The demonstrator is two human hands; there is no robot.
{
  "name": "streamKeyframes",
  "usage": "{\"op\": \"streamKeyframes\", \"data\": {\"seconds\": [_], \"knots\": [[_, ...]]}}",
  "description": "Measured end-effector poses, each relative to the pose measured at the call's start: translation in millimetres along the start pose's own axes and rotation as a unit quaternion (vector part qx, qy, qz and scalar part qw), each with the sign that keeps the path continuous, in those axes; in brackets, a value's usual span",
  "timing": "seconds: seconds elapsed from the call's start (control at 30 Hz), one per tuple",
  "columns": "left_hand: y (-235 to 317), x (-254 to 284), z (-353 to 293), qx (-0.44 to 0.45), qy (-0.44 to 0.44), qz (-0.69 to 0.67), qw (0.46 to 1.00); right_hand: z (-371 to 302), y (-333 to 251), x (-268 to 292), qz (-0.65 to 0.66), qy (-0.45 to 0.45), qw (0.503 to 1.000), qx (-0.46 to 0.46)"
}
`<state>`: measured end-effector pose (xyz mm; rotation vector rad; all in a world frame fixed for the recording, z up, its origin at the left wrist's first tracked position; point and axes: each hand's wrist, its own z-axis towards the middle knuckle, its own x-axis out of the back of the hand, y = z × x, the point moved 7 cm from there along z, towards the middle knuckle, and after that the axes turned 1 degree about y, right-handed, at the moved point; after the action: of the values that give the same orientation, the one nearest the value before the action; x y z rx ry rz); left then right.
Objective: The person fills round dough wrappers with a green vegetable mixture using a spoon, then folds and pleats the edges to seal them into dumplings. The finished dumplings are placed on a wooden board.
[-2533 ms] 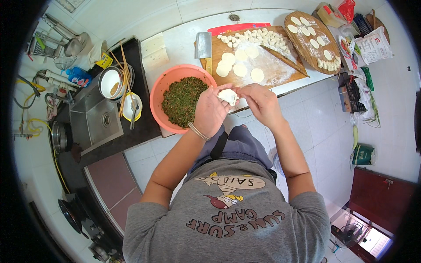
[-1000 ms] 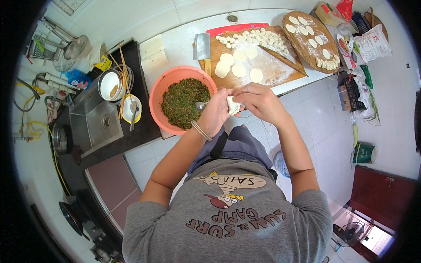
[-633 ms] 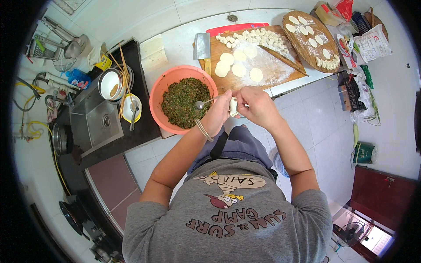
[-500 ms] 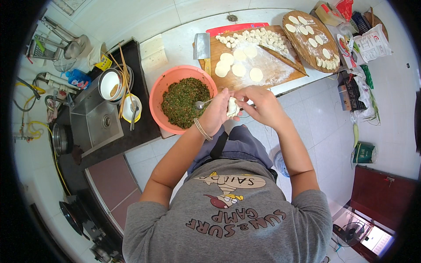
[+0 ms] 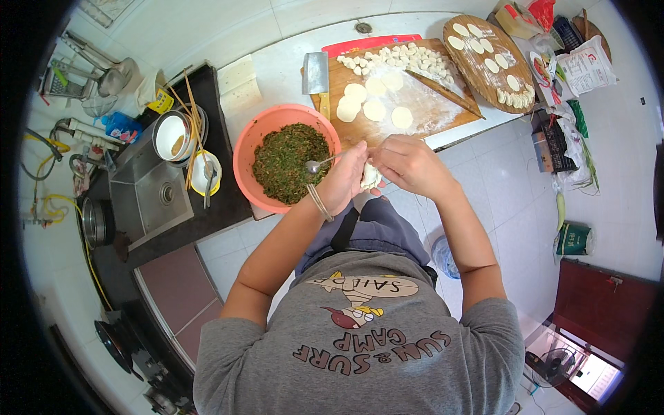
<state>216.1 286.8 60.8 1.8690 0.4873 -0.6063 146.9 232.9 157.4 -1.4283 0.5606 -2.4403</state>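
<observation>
A white dumpling sits in the fingers of my left hand, just right of the filling bowl. My right hand meets it from the other side, thumb and fingertips closed on the dumpling's edge. The orange-pink bowl contains chopped green filling. A metal spoon shows its round end over the filling; its handle runs toward my left hand, where the far end is hidden. Beyond my hands, several round dough wrappers and many small dough pieces lie on the floured wooden board.
A rolling pin lies across the board; a cleaver rests at its left edge. The round wooden board at right bears wrappers and a row of dumplings. Bowls with chopsticks stand beside the sink.
My right fingers have shifted slightly along the dumpling's edge and curled closer together. The dumpling remains in my left hand. The whole view has drifted very slightly.
</observation>
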Motion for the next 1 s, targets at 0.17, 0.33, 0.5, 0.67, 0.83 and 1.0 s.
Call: {"op": "streamKeyframes", "data": {"seconds": [0.17, 0.33, 0.5, 0.67, 0.83, 1.0], "knots": [[1.0, -2.4, 6.2, 0.008, -0.016, -0.003, 1.0, 0.7, 3.2, 2.1, -0.019, 0.006, 1.0, -0.012], [-0.2, -6.5, 19.4, 0.014, 0.001, -0.002, 1.0, -7.6, 16.9, 7.1, -0.049, 0.013, 0.999, -0.004], [-1.7, -19.7, 46.1, 0.025, -0.01, -0.022, 0.999, -18.8, 36.8, 21.7, -0.054, 0.022, 0.997, -0.053], [-13.8, -37.7, 107.5, -0.012, 0.012, -0.118, 0.993, -62.7, 90.1, 42.4, -0.022, 0.054, 0.948, -0.311], [-40.4, -77.5, 175.3, 0.033, 0.019, -0.113, 0.993, -116.9, 145.5, 65.1, -0.022, 0.105, 0.896, -0.431], [-60.6, -114.5, 244.6, 0.058, 0.003, -0.09, 0.994, -158.7, 198.1, 97.4, 0.009, 0.157, 0.863, -0.48]]}}
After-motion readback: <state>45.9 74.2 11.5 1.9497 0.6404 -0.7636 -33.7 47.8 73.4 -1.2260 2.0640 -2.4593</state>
